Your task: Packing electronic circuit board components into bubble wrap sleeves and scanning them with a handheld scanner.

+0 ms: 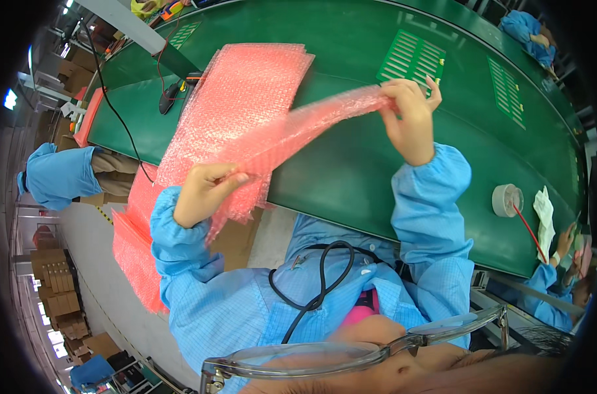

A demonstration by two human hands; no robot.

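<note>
A pink bubble wrap bag is stretched slantwise between my two hands, seen nearly edge-on. My left hand pinches its near left end between thumb and fingers. At the far right end my right hand grips it with thumb and fingertips, the little finger raised. Under and left of it lies a stack of pink bubble wrap bags on the green tabletop, its near end overhanging the edge. More pink bubble wrap hangs lower, beside my left forearm.
Beyond my right hand lies a slotted green panel; another panel is farther right. A small round tub, a red stick and a white cloth sit right. A black cable hangs left. Co-workers' blue sleeves show right.
</note>
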